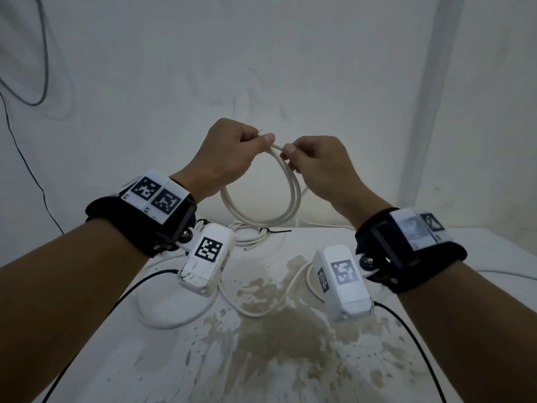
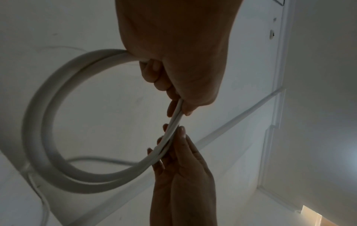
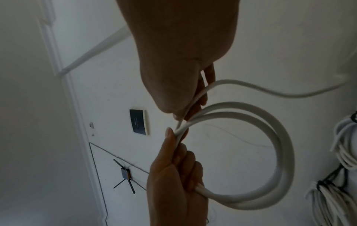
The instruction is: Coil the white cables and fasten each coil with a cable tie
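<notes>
A white cable coil (image 1: 263, 218) of about two loops hangs in the air above the table. My left hand (image 1: 260, 141) grips the top of the coil, fingers curled round the strands. Right beside it, my right hand (image 1: 290, 154) pinches the same strands between thumb and fingers. The left wrist view shows the coil (image 2: 38, 122) with the left hand (image 2: 179, 108) above and the right hand (image 2: 173, 133) below. In the right wrist view the coil (image 3: 280, 145) hangs from the right hand (image 3: 183, 114), and the left hand (image 3: 177, 152) holds it lower down. A loose cable tail (image 3: 270, 91) trails away.
A tied white coil with a black cable tie (image 1: 274, 231) lies at the back of the stained table (image 1: 290, 344). Loose white cable (image 1: 174, 324) loops across the table under my wrists. Tied coils (image 3: 343, 152) hang at the right in the right wrist view. Walls stand close behind.
</notes>
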